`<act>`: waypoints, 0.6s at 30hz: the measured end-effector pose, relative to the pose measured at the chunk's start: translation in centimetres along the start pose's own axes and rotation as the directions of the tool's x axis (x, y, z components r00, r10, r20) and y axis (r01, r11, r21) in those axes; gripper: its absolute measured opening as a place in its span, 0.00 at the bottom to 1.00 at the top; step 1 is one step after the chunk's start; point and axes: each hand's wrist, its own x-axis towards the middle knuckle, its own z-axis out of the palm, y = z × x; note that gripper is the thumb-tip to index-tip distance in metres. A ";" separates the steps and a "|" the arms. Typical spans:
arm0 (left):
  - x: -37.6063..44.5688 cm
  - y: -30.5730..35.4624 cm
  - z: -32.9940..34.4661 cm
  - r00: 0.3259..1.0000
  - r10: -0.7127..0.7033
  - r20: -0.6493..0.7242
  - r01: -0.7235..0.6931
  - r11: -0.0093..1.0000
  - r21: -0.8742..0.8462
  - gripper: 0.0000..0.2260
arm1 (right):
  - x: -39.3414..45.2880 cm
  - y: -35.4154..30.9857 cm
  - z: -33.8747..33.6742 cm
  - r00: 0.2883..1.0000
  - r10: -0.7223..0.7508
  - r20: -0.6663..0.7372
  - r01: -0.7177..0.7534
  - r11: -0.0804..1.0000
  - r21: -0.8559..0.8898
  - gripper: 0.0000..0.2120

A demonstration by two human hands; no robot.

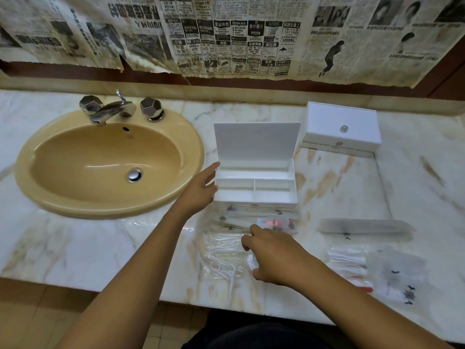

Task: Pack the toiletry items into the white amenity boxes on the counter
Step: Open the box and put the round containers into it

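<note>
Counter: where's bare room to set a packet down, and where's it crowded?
Bare marble between the sink and the front edge, left of the left forearm. Also between the open box and the closed box, running right. Crowded: sachets before the open box, more packets to the right.

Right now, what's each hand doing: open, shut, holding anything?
Left hand: open, straight fingers against the open box's left side.
Right hand: over the packets, fingers curled; a grip cannot be told.

Dim, warm indoor light with soft shadows — glare streaks on the sink (108, 167) bowl and chrome tap (110, 109), motion blur smearing the clear packets (364, 226) — wide-angle bending at the frame edges.
</note>
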 end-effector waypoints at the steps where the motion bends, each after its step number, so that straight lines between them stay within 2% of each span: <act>1: 0.0 0.0 0.0 1.000 -0.001 0.005 0.001 1.000 -0.010 0.26 | 0.0 0.0 0.0 1.000 -0.002 0.006 0.002 1.000 -0.005 0.18; 10: -0.1 -0.8 0.1 1.000 0.003 -0.012 -0.003 1.000 -0.021 0.26 | 0.5 -0.6 -0.1 0.999 -0.017 0.036 0.019 0.999 -0.039 0.09; 15: -0.3 -1.0 0.1 1.000 0.018 -0.003 -0.018 1.000 -0.018 0.26 | 0.3 -0.6 0.0 0.999 -0.041 0.016 0.042 0.998 -0.051 0.08; 18: -0.4 -1.0 0.1 1.000 0.025 0.000 -0.025 1.000 -0.014 0.25 | 0.2 -0.7 -0.5 0.998 -0.057 -0.011 0.057 0.998 -0.027 0.12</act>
